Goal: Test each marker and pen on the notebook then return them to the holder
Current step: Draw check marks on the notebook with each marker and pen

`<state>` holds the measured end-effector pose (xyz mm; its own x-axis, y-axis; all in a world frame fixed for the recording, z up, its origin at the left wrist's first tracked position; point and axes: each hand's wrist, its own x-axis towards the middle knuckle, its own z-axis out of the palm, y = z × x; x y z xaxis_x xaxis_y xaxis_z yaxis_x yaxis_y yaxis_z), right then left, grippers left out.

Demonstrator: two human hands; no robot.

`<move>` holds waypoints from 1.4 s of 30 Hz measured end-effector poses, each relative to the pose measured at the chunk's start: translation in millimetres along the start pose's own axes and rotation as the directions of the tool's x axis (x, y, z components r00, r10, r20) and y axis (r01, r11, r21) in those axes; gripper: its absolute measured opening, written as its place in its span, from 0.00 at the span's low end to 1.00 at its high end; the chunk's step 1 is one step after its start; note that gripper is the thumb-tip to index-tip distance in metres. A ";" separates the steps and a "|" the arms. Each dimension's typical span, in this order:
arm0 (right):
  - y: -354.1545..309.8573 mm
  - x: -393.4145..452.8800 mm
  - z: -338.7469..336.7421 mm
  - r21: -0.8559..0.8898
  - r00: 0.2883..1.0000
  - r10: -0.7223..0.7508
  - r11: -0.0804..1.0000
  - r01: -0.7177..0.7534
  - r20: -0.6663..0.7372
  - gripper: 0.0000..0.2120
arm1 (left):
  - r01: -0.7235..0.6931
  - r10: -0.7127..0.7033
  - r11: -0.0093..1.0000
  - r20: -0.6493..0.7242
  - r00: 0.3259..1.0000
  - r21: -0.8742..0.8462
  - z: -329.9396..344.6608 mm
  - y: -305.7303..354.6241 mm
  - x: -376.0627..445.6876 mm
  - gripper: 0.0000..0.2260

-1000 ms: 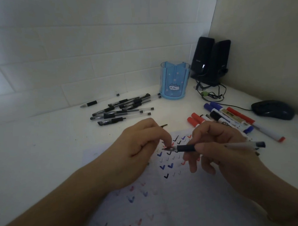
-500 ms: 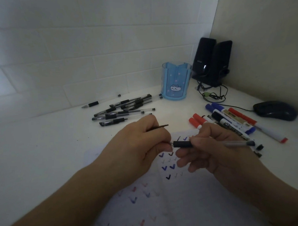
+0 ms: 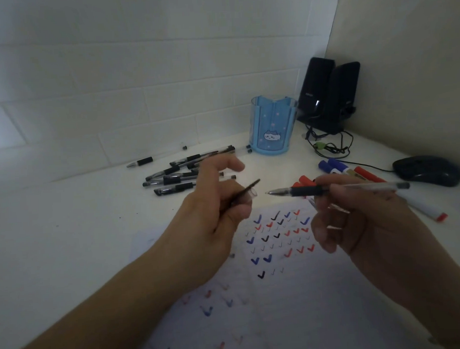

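While the left hand (image 3: 212, 217) pinches 1 cap (image 3: 247, 193), the right hand (image 3: 357, 221) holds 1 pen (image 3: 329, 189).

Two black speakers (image 3: 328, 96), tangled cable (image 3: 328, 146), and a mouse (image 3: 426, 170).

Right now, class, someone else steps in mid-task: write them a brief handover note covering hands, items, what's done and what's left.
Left hand pinches the pen cap. Right hand grips the uncapped black pen, tip clear of the notebook.
Black pens lie left of the blue holder; markers lie to its right.
Done: many tick marks on the page.
Left: test this pen, recap it, return everything to the holder.
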<state>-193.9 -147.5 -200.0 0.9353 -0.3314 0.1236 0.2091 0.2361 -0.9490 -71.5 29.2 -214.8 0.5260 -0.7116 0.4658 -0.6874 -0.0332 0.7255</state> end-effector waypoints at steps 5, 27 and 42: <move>2.5 1.4 0.3 -0.110 0.999 0.014 0.994 -0.017 -0.032 0.28 | 0.068 -0.068 0.997 0.016 0.998 -0.044 0.3 -1.0 0.7 0.12; -2.3 0.9 -0.1 -0.196 0.989 0.014 0.980 -0.043 -0.148 0.13 | -0.020 0.020 0.998 0.010 1.000 0.052 -0.4 -7.4 0.2 0.07; 11.6 -10.8 21.2 -0.337 0.982 -0.161 0.934 0.118 -0.102 0.10 | 0.018 -0.017 1.000 -0.032 0.999 0.013 -4.6 0.1 -1.3 0.12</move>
<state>-195.5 -121.8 -206.2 0.8554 -0.4567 0.2445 0.2095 -0.1268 -0.9696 -69.9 33.4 -213.0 0.5534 -0.6884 0.4690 -0.6846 -0.0551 0.7268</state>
